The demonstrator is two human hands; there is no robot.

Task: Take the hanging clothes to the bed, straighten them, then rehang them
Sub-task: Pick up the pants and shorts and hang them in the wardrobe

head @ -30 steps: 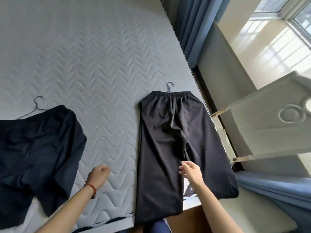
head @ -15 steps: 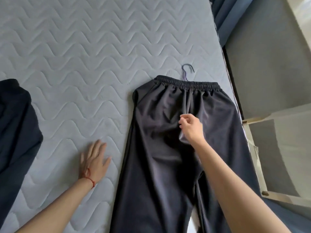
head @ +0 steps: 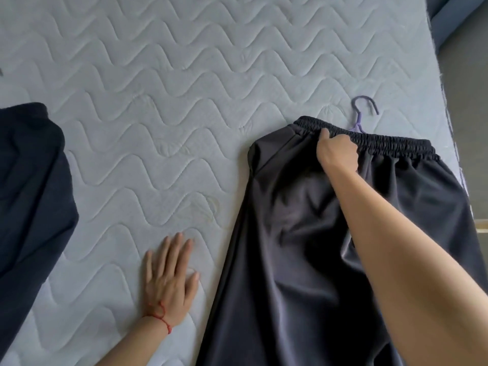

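Mattress (head: 184,101) edge flanks trousers (head: 303,220) whose waistband right hand (head: 336,151) grips.

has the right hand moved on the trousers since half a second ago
Yes. The right hand has travelled up the black trousers from mid-seat to the elastic waistband, beside the purple hanger hook, where its fingers now curl on the band.

Home bedroom. A bed (head: 184,75) w/ bare quilted grey mattress, wavy stitching, filled most of the view under the left hand (head: 169,281). Dark trousers (head: 303,233) on a purple hanger (head: 363,112) lay just right of that hand; another dark garment (head: 29,194) well to its left.
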